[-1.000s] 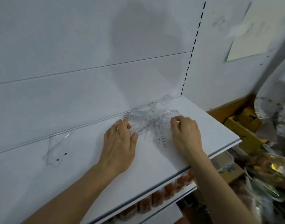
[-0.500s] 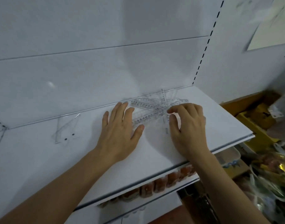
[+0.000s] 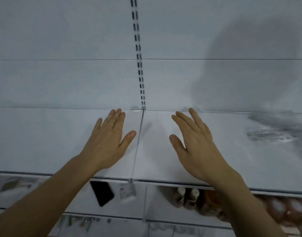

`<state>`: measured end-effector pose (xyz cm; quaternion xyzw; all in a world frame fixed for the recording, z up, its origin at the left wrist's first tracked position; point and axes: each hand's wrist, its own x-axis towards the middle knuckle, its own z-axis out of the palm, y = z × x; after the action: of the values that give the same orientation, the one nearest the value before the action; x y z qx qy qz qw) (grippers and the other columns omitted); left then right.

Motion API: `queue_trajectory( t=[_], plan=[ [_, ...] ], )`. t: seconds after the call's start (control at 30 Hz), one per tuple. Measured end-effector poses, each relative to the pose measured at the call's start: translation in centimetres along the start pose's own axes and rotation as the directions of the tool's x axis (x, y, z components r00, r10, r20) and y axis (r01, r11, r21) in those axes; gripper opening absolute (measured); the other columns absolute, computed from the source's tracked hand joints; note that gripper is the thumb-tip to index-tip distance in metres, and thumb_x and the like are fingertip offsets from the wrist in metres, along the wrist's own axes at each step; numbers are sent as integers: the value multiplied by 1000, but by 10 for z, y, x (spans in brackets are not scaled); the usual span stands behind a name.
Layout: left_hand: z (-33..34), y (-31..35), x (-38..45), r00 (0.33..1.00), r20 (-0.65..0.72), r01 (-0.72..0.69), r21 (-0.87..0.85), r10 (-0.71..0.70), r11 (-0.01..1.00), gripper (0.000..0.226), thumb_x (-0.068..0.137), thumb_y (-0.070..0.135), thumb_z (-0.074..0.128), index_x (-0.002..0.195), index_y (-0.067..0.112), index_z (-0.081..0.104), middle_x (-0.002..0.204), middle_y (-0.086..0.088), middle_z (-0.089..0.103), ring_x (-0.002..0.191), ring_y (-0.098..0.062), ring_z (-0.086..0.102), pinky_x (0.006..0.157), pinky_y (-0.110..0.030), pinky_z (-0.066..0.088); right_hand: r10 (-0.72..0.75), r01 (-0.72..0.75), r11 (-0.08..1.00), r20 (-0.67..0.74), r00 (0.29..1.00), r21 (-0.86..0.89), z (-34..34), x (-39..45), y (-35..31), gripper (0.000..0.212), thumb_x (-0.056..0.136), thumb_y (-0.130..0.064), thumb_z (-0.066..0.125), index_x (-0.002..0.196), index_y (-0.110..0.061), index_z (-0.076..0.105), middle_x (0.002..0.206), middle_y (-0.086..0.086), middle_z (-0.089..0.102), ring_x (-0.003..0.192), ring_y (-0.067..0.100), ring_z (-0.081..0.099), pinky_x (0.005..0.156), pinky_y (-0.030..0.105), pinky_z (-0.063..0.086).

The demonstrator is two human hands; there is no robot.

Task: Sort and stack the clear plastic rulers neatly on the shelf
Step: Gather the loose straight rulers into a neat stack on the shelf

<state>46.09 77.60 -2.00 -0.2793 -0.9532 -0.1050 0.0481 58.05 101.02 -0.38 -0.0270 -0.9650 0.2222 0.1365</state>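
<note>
Both hands hover over the white shelf (image 3: 44, 142), palms down, fingers straight and spread, holding nothing. My left hand (image 3: 109, 139) is left of the seam (image 3: 138, 142) between two shelf boards; my right hand (image 3: 194, 142) is right of it. The heap of clear plastic rulers (image 3: 270, 130) lies blurred on the shelf far to the right, well apart from both hands. Motion blur hides its detail.
A slotted upright (image 3: 138, 57) runs up the white back panel above the seam. Below the shelf's front edge, a black phone (image 3: 102, 192) lies on a lower shelf, and bottles (image 3: 187, 195) and reddish packs (image 3: 283, 207) stand to the right.
The view has swung left, so the ruler heap now sits far right. Both hands have left the rulers and moved left, opening flat over bare shelf either side of the seam.
</note>
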Motion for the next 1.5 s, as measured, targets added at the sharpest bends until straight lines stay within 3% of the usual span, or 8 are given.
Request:
queue_trajectory(
  t=[0.17,0.33,0.7,0.83,0.97,1.17,1.3,1.5],
  plan=[
    [-42,-141,-71,983,-37,180,32,-179,983,101,81,79,-5,160,17,0,168,2,-5,154,-11,-5,125,-40,-1,-59,55,998,145,988,30,58,23,-123,62,106,-46,34,161,-25,14,168,-13,9,154,8,-12,127,48,9],
    [-83,-267,-150,922,-101,371,-31,-372,928,96,86,78,6,161,18,9,169,-1,4,155,-17,2,125,-44,6,-179,154,977,172,969,147,124,43,-227,63,105,-48,34,161,-26,16,167,-13,13,155,6,-4,127,45,10],
    [-127,-438,-268,814,-176,564,7,-554,826,81,96,71,20,157,18,24,164,-6,25,150,-23,23,122,-44,24,-462,382,879,317,828,283,252,92,-419,66,102,-54,36,160,-27,21,167,-14,17,154,4,-2,126,36,9],
    [-129,-496,-274,777,-186,618,38,-602,785,71,102,58,29,159,18,18,166,-4,19,153,-22,16,124,-43,15,-498,404,859,337,799,313,298,117,-475,65,102,-54,37,160,-29,20,166,-15,16,154,3,-1,125,29,7],
    [-136,-564,-264,780,-203,607,13,-592,794,69,102,56,31,158,19,23,166,-3,22,153,-20,18,124,-42,16,-476,347,863,359,803,367,334,151,-528,64,103,-52,41,160,-30,21,166,-14,20,153,3,10,118,20,9],
    [-154,-651,-244,802,-164,573,-53,-574,817,71,100,61,27,158,20,26,166,0,21,153,-19,17,124,-44,18,-448,300,869,366,816,394,371,197,-610,64,103,-49,45,160,-28,22,164,-10,26,151,7,21,120,25,18],
    [-154,-711,-233,833,-176,524,-57,-525,850,64,102,53,36,157,21,29,166,1,23,153,-18,19,118,-33,13,-466,348,874,385,797,339,394,224,-658,66,104,-48,44,160,-24,19,166,-5,21,154,13,14,125,41,19],
    [-157,-777,-186,923,-138,348,-99,-359,932,66,98,54,35,153,17,37,159,-2,36,145,-19,33,114,-26,20,-430,379,901,327,842,210,419,259,-695,60,105,-43,45,157,-17,28,158,0,35,146,18,27,122,40,25]
  ],
)
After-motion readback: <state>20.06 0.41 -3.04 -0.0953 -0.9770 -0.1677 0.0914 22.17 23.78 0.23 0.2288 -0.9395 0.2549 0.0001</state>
